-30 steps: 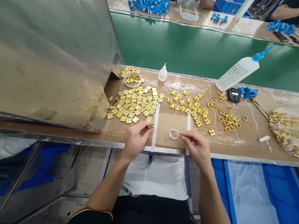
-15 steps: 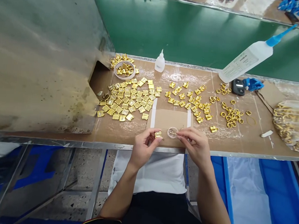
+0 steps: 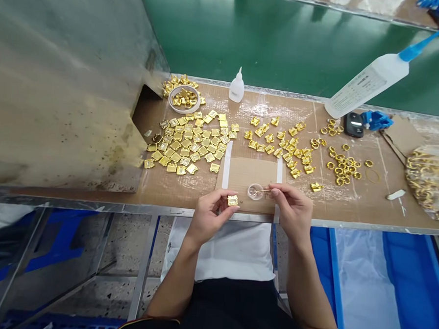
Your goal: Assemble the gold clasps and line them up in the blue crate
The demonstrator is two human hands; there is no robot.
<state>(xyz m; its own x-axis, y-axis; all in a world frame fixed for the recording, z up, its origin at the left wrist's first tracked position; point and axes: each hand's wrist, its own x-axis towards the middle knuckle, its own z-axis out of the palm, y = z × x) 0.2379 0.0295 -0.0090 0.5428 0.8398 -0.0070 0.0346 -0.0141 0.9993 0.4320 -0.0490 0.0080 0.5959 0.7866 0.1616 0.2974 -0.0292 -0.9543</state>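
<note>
Between the thumb and fingers of my left hand point(image 3: 213, 213) is a small square gold metal piece point(image 3: 233, 200), held over the front edge of the cardboard pad point(image 3: 241, 173). My right hand point(image 3: 293, 210) pinches a thin stick point(image 3: 264, 190), whose tip reaches into a small round clear dish point(image 3: 255, 192) on the pad. What lies in the dish is too small to make out. Many flat gold pieces point(image 3: 186, 143) lie spread to the left of the pad. More gold pieces point(image 3: 292, 147) lie beyond it to the right.
Gold rings point(image 3: 344, 166) lie at the right, near a bag of gold parts point(image 3: 428, 180). A small white dropper bottle point(image 3: 237, 89) and a large tilted bottle point(image 3: 367, 86) stand at the back. A tape roll point(image 3: 184, 100) surrounds gold pieces. A metal box point(image 3: 69, 88) borders the left.
My right hand has shifted slightly right, and more of the stick shows, its tip still at the dish. The gold piece in my left hand has turned a little. The view has moved slightly.
</note>
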